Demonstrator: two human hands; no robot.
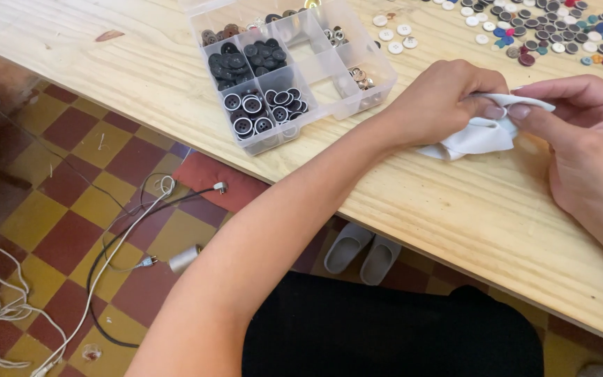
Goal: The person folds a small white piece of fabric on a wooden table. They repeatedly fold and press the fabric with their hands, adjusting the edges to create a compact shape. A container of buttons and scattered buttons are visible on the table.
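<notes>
My left hand (441,98) and my right hand (584,139) both pinch a small piece of white cloth (479,136) just above the wooden table (455,209). The fingertips of the two hands meet at the cloth's upper edge, and the rest of the cloth hangs crumpled onto the tabletop under my left hand. A clear plastic compartment box (329,66) stands to the left of my left hand, with black buttons, black-and-white buttons and a few metal ones in its sections.
Several loose buttons (546,31), white, grey, blue and red, lie scattered at the table's far right. Below the table edge are a checkered tile floor (71,181), tangled cables (127,230), a spool (184,258) and a pair of grey slippers (361,251).
</notes>
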